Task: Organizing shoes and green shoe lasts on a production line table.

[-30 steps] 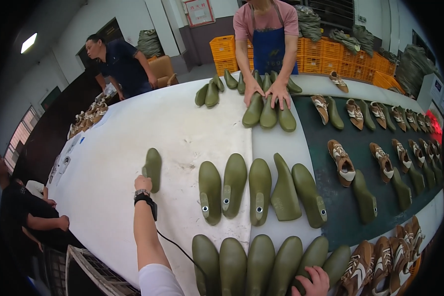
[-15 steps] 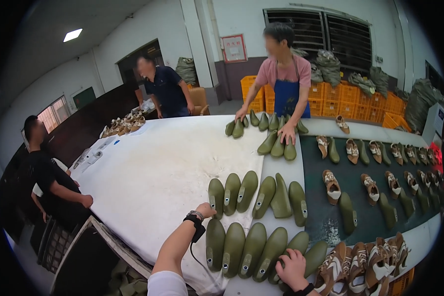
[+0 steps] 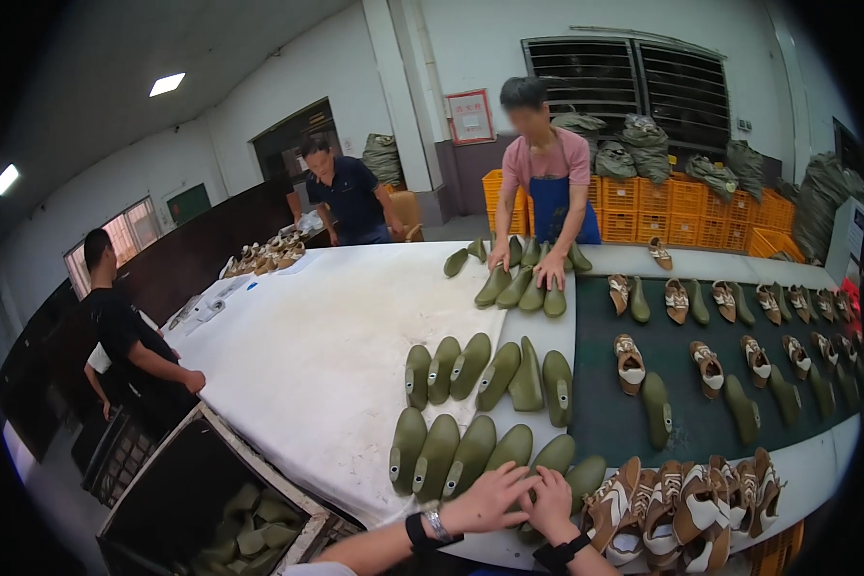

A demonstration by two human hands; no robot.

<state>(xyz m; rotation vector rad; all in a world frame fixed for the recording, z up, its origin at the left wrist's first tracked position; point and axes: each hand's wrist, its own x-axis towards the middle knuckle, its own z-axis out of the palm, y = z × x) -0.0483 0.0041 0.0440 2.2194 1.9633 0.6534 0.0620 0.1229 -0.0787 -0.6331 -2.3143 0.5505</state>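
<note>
My left hand (image 3: 487, 499) reaches across the near row of green shoe lasts (image 3: 473, 451), fingers stretched out and slightly apart. Close beside its fingertips, my right hand (image 3: 551, 503) lies over lasts at the right of that row, its fingers loosely bent and apart. Neither hand visibly lifts a last; the lasts under them are partly hidden. A second row of green lasts (image 3: 526, 376) lies just beyond. Right of my hands stands a cluster of brown and white sneakers (image 3: 697, 504).
A green conveyor belt (image 3: 600, 413) carries sneakers and lasts at right. Across the white table (image 3: 355, 326), a co-worker in a blue apron (image 3: 550, 206) handles more lasts. Two people stand at left. A bin (image 3: 178, 470) with lasts sits at lower left; orange crates (image 3: 682, 211) line the back.
My left hand has moved from the left end of the rows to the right, beside my right hand. The co-worker's hands have come together on the far lasts. The view has shifted slightly.
</note>
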